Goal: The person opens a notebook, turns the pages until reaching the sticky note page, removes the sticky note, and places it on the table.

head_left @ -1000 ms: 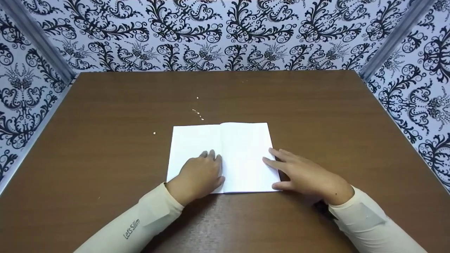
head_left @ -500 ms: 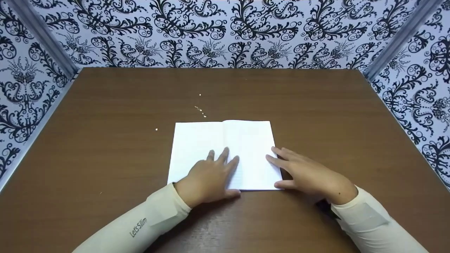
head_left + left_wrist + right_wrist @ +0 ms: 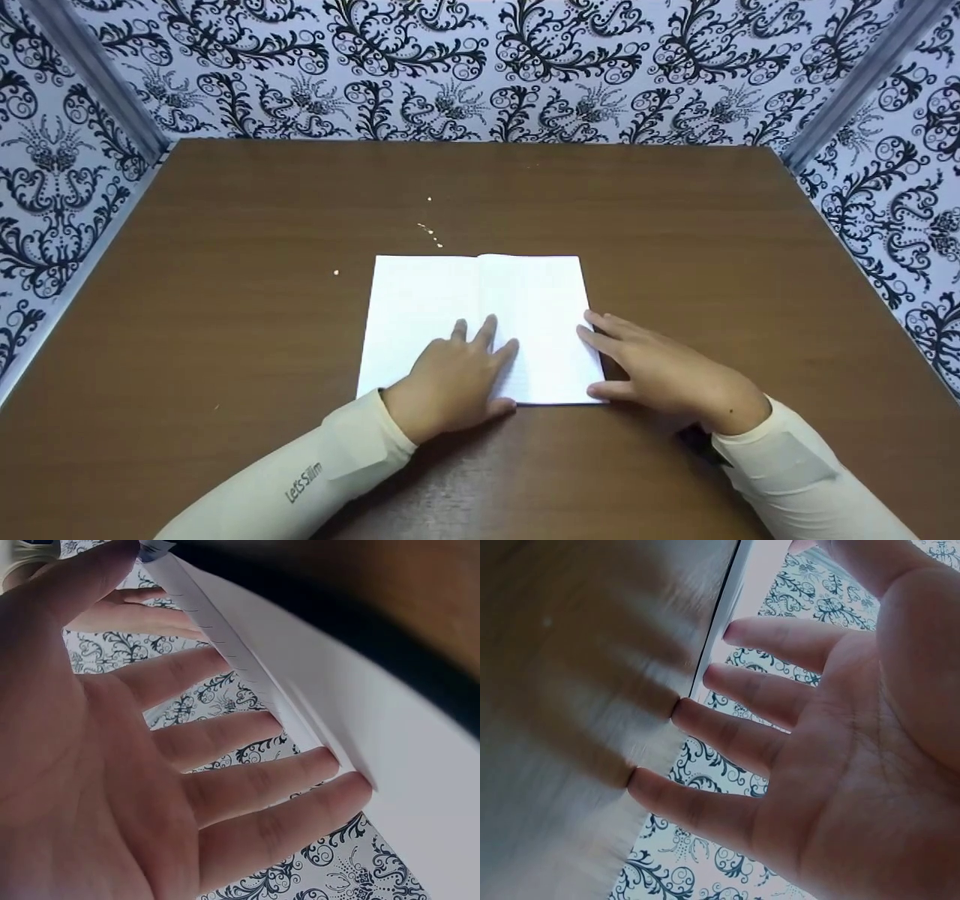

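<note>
An open notebook [image 3: 427, 300] with white, faintly lined pages lies flat on the brown table in the head view. My left hand [image 3: 454, 386] rests across its lower middle, fingers spread over the fold and onto the right page. In the left wrist view the left fingertips [image 3: 352, 791] touch the paper, fingers nearly straight. My right hand [image 3: 664, 367] lies at the notebook's right edge, thumb at the lower right corner and fingers spread. The right wrist view shows two right fingertips [image 3: 641, 780] on the tabletop beside the notebook's edge [image 3: 721, 615].
The brown wooden table [image 3: 225, 300] reaches back to patterned black-and-white walls [image 3: 420, 75]. Several small pale crumbs [image 3: 430, 232] lie behind the notebook, and one more speck [image 3: 336, 272] is to its left. A dark object [image 3: 701, 442] shows under the right wrist.
My left hand has slid right from the left page across the fold, its fingers spreading wider. My right hand stays at the right edge. The whole head view has shifted slightly.
</note>
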### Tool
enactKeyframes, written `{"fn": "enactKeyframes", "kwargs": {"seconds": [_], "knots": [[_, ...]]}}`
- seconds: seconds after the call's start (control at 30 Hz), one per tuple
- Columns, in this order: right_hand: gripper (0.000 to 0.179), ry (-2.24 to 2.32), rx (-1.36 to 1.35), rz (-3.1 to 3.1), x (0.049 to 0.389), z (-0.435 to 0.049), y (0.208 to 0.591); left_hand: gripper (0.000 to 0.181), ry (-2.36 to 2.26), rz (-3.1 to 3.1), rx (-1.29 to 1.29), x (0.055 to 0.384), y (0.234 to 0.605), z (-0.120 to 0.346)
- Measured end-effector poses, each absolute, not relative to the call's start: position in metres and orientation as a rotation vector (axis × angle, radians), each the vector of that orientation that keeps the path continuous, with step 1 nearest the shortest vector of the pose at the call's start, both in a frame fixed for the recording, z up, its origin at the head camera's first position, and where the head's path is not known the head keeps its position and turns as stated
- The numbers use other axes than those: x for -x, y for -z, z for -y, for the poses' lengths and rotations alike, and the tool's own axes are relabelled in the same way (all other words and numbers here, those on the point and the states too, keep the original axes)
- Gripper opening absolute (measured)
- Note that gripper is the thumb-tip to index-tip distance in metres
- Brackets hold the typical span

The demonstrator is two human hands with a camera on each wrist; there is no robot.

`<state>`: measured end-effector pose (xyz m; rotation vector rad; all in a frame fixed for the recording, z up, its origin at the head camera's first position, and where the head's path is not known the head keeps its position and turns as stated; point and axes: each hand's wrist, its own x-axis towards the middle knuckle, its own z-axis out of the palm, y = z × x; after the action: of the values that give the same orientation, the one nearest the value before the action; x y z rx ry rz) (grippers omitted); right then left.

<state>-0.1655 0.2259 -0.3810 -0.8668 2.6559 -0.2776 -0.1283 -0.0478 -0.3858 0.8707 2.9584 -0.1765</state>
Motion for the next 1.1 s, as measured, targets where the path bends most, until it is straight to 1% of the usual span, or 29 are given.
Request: {"fn": "enactKeyframes", "kwargs": {"seconds": [0.2,0.47,0.63,0.77,0.93,1.1], "knots": [[0.081,0.298,0.865,-2.637,0.1661,-0.2271,0.3795,0.069,0.204,-2.965,-0.901,0.1287,0.3854,0.0484],[0.073,0.313,0.894,-2.63,0.1661,-0.2298,0.3764,0.065,0.2,-2.967,-0.972,0.1316,0.3871,0.0487],[0.074,0.309,0.893,-2.623,0.1684,-0.2314,0.3769,0.061,0.183,-2.99,-1.008,0.1324,0.3875,0.0482],[0.074,0.309,0.895,-2.628,0.1698,-0.2329,0.3768,0.053,0.108,-3.018,-1.063,0.1319,0.3868,0.0487],[0.076,0.319,0.908,-2.637,0.1695,-0.233,0.3765,0.037,0.024,-3.056,-1.154,0.132,0.3878,0.0501],[0.076,0.327,0.871,-2.634,0.1671,-0.2303,0.3768,0.031,0.005,-3.065,-1.159,0.1322,0.3889,0.0501]]}}
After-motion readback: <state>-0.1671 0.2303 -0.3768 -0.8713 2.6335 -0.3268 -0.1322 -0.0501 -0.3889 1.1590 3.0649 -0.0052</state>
